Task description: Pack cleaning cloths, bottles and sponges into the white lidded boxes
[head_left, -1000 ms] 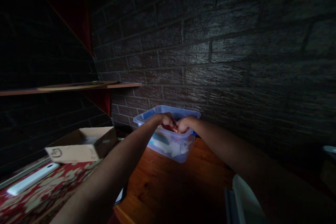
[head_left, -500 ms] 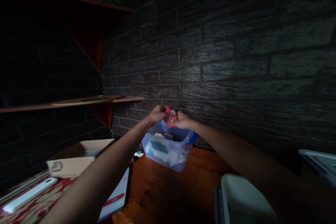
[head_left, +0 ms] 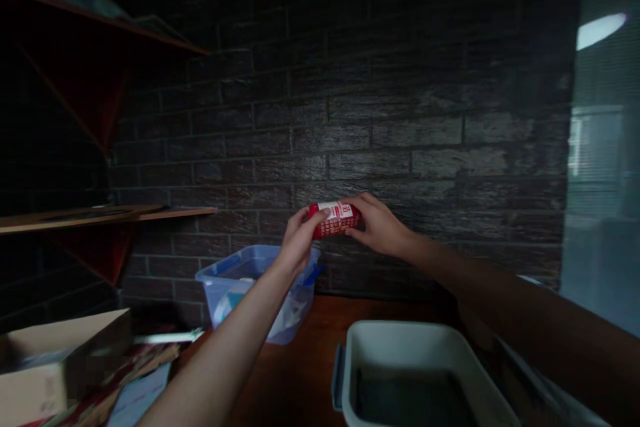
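Between my two hands is a small red packet point(head_left: 333, 219) with a white panel and a red-and-white checked pattern. My left hand point(head_left: 299, 238) grips its left end, thumb across the front. At its right end, my right hand point(head_left: 377, 221) has thumb and fingers around the edge. The packet is up in front of the brick wall, to the right of a clear bluish plastic bin point(head_left: 250, 260). White and teal items show inside that bin, partly hidden behind my left forearm.
A pale open bin point(head_left: 400, 332) with a dark inside stands on the wooden tabletop point(head_left: 295, 373) at front right. A cardboard box point(head_left: 35, 387) is at lower left. Wooden shelves point(head_left: 175, 213) jut from the left, and a glass pane point(head_left: 600, 200) is at far right.
My view has turned right. Both hands have carried the red packet from over the clear bin to its right, and its white panel now faces me. More of the pale bin shows.
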Motion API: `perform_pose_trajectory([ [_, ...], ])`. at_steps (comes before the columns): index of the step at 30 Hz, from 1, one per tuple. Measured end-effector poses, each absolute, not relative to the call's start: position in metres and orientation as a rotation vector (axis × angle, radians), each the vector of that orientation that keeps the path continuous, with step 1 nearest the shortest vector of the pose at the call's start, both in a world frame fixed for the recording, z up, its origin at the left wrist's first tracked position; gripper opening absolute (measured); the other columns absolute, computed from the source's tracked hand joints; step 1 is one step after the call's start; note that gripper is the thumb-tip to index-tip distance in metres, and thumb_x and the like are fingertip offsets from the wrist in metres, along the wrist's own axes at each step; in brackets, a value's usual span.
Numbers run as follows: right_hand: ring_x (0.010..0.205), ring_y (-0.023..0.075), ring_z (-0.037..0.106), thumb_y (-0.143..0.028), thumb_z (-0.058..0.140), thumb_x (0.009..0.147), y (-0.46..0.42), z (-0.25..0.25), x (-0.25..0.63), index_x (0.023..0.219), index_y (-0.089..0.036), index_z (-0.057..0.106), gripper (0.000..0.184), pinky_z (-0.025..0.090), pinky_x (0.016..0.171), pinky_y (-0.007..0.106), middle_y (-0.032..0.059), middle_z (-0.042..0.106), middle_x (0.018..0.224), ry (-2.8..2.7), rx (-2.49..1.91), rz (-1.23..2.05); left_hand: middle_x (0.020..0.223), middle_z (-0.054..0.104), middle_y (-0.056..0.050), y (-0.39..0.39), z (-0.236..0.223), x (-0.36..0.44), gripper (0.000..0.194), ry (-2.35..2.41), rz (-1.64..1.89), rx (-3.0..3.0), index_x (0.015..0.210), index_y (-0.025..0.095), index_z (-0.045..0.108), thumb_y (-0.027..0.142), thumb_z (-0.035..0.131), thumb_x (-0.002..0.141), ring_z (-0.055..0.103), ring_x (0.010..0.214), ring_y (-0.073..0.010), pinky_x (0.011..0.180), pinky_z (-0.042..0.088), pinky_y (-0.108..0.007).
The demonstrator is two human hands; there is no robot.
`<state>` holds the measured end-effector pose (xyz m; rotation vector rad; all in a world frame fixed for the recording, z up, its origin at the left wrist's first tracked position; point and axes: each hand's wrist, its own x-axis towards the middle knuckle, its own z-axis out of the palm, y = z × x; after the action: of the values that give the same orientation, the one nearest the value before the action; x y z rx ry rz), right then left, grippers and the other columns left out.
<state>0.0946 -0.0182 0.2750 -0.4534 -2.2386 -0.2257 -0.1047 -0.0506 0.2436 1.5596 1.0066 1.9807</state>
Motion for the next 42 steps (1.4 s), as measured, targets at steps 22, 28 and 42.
perform_pose_trajectory([
  [22,0.116,0.0225,0.068,-0.017,0.043,0.098,-0.092,0.228,0.193,0.163,-0.028,0.031,0.067,0.051,0.105,0.042,0.0039,0.069,0.136,-1.733,-0.486,0.591,0.161,0.044,-0.007,-0.113,0.205,0.016,0.102,0.409,1.552,1.640,0.163,0.036,0.021,0.026,0.080,0.081,0.051,0.140,-0.0335,0.111,0.049,-0.045],
  [28,0.137,0.0259,0.054,-0.033,0.055,0.102,-0.108,0.212,0.197,0.163,-0.038,0.021,0.070,0.048,0.110,0.043,0.0005,0.047,0.160,-1.794,-0.469,0.773,0.153,0.052,-0.013,-0.124,0.193,0.015,0.117,0.457,1.464,1.568,0.163,0.043,-0.001,0.027,0.082,0.082,0.063,0.125,-0.0370,0.100,0.057,-0.051],
  [42,0.136,0.0241,0.056,-0.049,0.060,0.100,-0.093,0.187,0.178,0.163,-0.040,0.021,0.075,0.046,0.115,0.048,0.0022,0.049,0.159,-1.734,-0.532,0.867,0.160,0.045,-0.009,-0.104,0.181,0.007,0.083,0.564,1.561,1.543,0.161,0.036,0.021,0.036,0.070,0.093,0.044,0.147,-0.0330,0.125,0.029,-0.053],
])
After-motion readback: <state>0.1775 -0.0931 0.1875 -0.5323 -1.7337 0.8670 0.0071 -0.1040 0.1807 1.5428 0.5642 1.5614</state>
